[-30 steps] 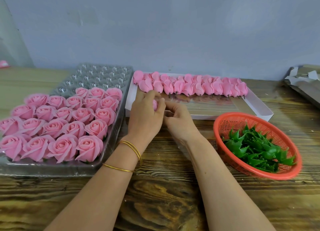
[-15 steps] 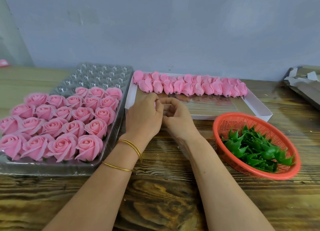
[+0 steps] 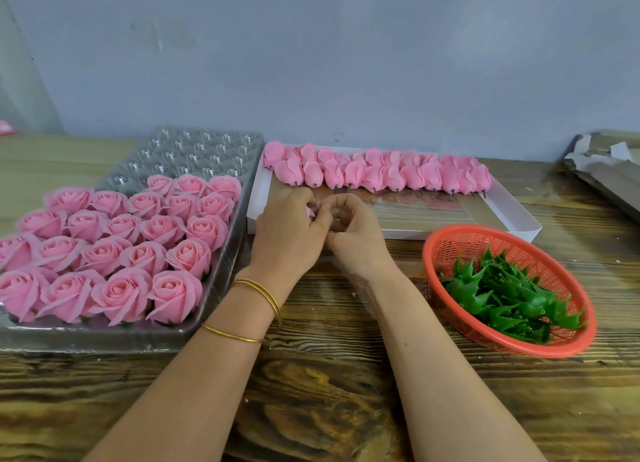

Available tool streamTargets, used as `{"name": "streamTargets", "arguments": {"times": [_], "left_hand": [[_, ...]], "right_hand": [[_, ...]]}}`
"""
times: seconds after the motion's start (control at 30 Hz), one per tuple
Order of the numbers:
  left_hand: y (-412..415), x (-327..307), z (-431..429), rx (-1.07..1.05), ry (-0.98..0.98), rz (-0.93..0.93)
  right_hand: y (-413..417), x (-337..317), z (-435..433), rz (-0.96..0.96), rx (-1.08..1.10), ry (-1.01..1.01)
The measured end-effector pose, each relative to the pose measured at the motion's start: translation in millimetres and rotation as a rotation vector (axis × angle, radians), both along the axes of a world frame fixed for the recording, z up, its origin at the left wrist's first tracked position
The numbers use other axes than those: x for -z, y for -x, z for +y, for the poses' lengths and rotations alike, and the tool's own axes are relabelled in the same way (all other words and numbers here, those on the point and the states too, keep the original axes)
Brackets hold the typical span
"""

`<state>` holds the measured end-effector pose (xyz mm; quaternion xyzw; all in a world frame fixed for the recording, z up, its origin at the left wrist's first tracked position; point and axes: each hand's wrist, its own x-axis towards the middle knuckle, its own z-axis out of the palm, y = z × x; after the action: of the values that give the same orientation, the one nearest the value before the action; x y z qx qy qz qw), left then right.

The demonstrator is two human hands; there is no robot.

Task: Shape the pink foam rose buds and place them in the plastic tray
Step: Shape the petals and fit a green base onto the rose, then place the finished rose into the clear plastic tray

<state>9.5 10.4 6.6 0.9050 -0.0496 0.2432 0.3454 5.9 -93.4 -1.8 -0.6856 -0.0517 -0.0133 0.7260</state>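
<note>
Both hands have drawn closer together, and the pink foam bud (image 3: 310,214) shows less than a second ago, now only a sliver between the fingers. The left hand (image 3: 289,234) has its grip curled round the bud, over the near edge of the white box (image 3: 467,234). The right hand (image 3: 356,234) pinches at it from the other side. Finished roses (image 3: 114,253) fill the near rows of the plastic tray (image 3: 104,338) on the left of the worktop (image 3: 329,392). Unshaped buds (image 3: 381,174) line the box's far edge. Green sepals (image 3: 502,299) lie in a red basket (image 3: 512,350).
</note>
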Motion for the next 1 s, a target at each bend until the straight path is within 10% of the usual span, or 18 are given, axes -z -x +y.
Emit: {"name": "streamTargets", "arguments": {"times": [1.0], "left_hand": [[-30, -123, 127, -0.047, 0.146, -0.047]], "right_hand": [[-3, -6, -10, 0.112, -0.054, -0.245]]}}
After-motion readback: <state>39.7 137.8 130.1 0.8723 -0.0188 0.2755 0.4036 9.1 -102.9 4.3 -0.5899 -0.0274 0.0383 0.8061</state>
